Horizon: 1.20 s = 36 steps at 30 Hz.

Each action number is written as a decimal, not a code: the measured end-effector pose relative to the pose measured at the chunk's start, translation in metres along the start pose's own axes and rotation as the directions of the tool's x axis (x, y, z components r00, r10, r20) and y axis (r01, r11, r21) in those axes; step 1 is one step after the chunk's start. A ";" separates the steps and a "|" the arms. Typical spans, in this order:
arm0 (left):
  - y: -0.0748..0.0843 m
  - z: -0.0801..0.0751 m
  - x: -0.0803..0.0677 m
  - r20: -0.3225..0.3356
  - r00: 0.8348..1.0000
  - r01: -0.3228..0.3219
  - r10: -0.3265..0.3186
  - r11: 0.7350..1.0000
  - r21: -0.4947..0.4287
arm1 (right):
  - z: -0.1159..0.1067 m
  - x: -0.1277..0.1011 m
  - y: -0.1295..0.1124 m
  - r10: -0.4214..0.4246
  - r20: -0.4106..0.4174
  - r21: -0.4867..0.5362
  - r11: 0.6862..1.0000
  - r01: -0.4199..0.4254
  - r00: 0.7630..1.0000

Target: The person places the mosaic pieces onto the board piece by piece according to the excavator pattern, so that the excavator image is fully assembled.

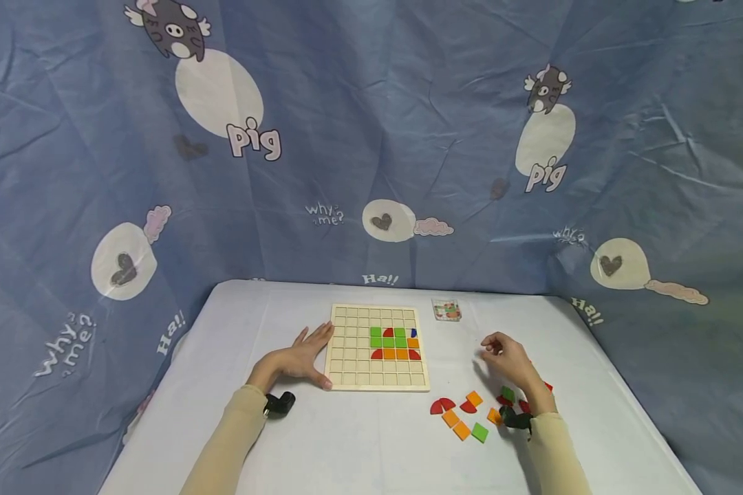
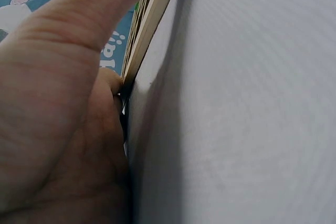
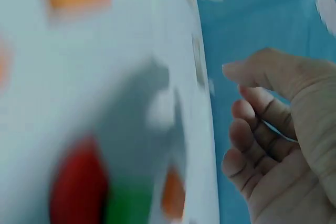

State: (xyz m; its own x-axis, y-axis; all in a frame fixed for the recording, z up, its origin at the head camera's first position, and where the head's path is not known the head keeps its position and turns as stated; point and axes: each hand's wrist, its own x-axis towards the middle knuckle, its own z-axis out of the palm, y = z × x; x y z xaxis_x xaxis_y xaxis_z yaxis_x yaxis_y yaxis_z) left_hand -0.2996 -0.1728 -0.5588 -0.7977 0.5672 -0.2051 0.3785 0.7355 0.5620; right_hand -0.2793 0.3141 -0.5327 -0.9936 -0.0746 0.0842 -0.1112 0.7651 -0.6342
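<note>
Sitting flat on the white desk [image 1: 359, 440], the wooden grid board [image 1: 378, 347] has the left hand [image 1: 300, 357] pressed against its left edge, fingers straight. The right hand [image 1: 508, 357] hovers off to the right, fingers loosely curled around nothing, just above the loose tiles [image 1: 464, 416]. A small clear box [image 1: 446, 309] sits behind the board, with blue pig-print cloth [image 1: 371, 137] all around.

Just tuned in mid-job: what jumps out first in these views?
The wooden grid board at the middle of the white table stands out, with green, orange and red tiles set in its right half. The left hand lies flat against the board's left edge. The right hand hovers, loosely curled and holding nothing, above the loose tiles scattered right of the board.
</note>
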 end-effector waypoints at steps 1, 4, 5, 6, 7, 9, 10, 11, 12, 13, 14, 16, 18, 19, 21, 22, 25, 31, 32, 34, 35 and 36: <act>0.000 0.000 0.000 0.000 1.000 0.002 -0.002 1.000 -0.001 | -0.006 -0.003 0.007 0.032 -0.011 -0.014 0.999 -0.033 0.999; -0.001 0.000 -0.001 0.000 1.000 0.007 -0.007 1.000 -0.005 | -0.021 -0.011 0.026 0.107 -0.026 -0.068 0.992 -0.109 0.994; -0.001 0.000 -0.002 -0.001 1.000 0.007 -0.007 1.000 -0.005 | -0.025 -0.013 0.032 0.127 -0.032 -0.079 0.988 -0.129 0.991; -0.001 0.000 -0.002 -0.001 1.000 0.006 -0.006 1.000 -0.005 | -0.029 -0.015 0.036 0.144 -0.036 -0.090 0.985 -0.147 0.989; -0.002 0.000 -0.002 -0.001 1.000 0.004 -0.004 1.000 -0.007 | -0.032 -0.017 0.040 0.157 -0.039 -0.100 0.982 -0.160 0.987; -0.002 0.000 -0.003 -0.003 1.000 0.000 0.000 1.000 -0.010 | -0.036 -0.021 0.047 0.173 -0.041 -0.119 0.977 -0.177 0.984; -0.002 0.000 -0.003 -0.002 1.000 -0.001 0.001 1.000 -0.012 | -0.038 -0.022 0.050 0.180 -0.037 -0.126 0.975 -0.183 0.983; -0.001 0.000 -0.003 0.000 1.000 -0.002 0.002 1.000 -0.010 | -0.039 -0.023 0.052 0.192 -0.034 -0.133 0.972 -0.195 0.981; -0.001 0.000 -0.003 0.001 1.000 -0.002 0.002 1.000 -0.009 | -0.039 -0.023 0.054 0.206 -0.024 -0.135 0.969 -0.208 0.978; -0.001 0.000 -0.004 0.001 1.000 -0.006 0.006 1.000 -0.010 | -0.039 -0.024 0.056 0.215 -0.017 -0.136 0.967 -0.215 0.976; -0.001 0.000 -0.004 0.001 1.000 -0.010 0.010 1.000 -0.010 | -0.039 -0.024 0.057 0.224 -0.011 -0.139 0.965 -0.224 0.974; -0.001 0.000 -0.004 0.003 1.000 -0.012 0.012 1.000 -0.004 | -0.038 -0.024 0.060 0.240 -0.005 -0.140 0.961 -0.239 0.971; -0.001 -0.001 -0.003 0.001 1.000 -0.017 0.017 1.000 -0.005 | -0.038 -0.023 0.060 0.259 -0.001 -0.127 0.958 -0.257 0.966; 0.000 -0.001 -0.003 -0.001 1.000 -0.020 0.020 1.000 -0.007 | -0.038 -0.022 0.060 0.264 -0.004 -0.126 0.957 -0.262 0.964; 0.000 -0.001 -0.003 -0.002 1.000 -0.019 0.019 1.000 -0.003 | -0.039 -0.022 0.058 0.283 -0.009 -0.132 0.950 -0.282 0.959; 0.000 -0.001 -0.003 -0.002 1.000 -0.019 0.019 1.000 -0.003 | -0.039 -0.021 0.057 0.297 -0.011 -0.138 0.945 -0.295 0.955; 0.000 -0.001 -0.003 -0.001 1.000 -0.021 0.021 1.000 0.001 | -0.039 -0.019 0.052 0.330 -0.013 -0.171 0.929 -0.327 0.944; 0.000 -0.002 -0.003 0.004 1.000 -0.012 0.012 1.000 0.009 | -0.035 -0.013 0.044 0.373 -0.006 -0.201 0.908 -0.367 0.928; 0.000 -0.002 -0.002 0.006 1.000 -0.010 0.010 1.000 0.012 | -0.036 -0.012 0.044 0.389 0.001 -0.201 0.903 -0.380 0.921; 0.000 -0.002 -0.002 0.000 1.000 -0.021 0.021 1.000 0.011 | -0.037 -0.012 0.044 0.413 0.016 -0.198 0.894 -0.403 0.910; 0.000 -0.003 -0.002 0.002 1.000 -0.021 0.021 1.000 0.011 | -0.039 -0.013 0.045 0.417 0.022 -0.193 0.894 -0.405 0.909; 0.000 -0.002 -0.002 0.003 1.000 -0.023 0.022 1.000 0.013 | -0.040 -0.013 0.046 0.406 0.020 -0.189 0.899 -0.395 0.914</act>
State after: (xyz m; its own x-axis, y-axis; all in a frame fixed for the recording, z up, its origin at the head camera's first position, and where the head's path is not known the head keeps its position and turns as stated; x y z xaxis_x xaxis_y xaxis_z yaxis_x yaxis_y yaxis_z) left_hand -0.2993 -0.1742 -0.5565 -0.7875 0.5847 -0.1948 0.4024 0.7273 0.5559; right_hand -0.2705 0.3756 -0.5323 -0.9535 0.2291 -0.1959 0.2956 0.8381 -0.4586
